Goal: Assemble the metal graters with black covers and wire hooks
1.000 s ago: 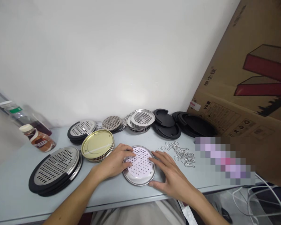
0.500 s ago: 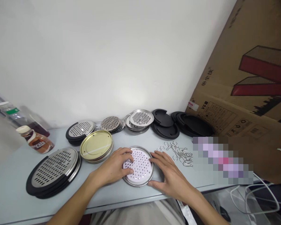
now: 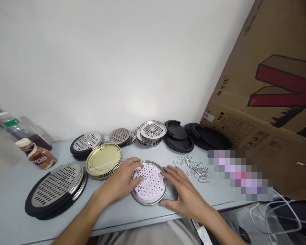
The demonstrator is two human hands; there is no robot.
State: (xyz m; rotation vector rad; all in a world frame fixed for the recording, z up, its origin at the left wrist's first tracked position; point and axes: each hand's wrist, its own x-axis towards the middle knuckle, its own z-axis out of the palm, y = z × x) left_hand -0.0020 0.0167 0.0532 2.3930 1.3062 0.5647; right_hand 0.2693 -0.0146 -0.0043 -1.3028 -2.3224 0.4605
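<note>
Midway between the loosely curled left hand, resting over its left edge, and the wide-spread right hand, bracketing its right rim, a round, silver-rimmed, pale-lilac perforated metal disc is lying flat on the blue-grey table, showing no long axis.

Presents a pale blue-grey table. Carries at left a clear bottle and a brown bottle, a large black-rimmed grater stack and a gold lid stack. Bears along the back a smaller black-rimmed stack, perforated discs, silver grater plates and black holders. Supports near the front edge a round perforated plate and, to its right, loose metal rings.
</note>
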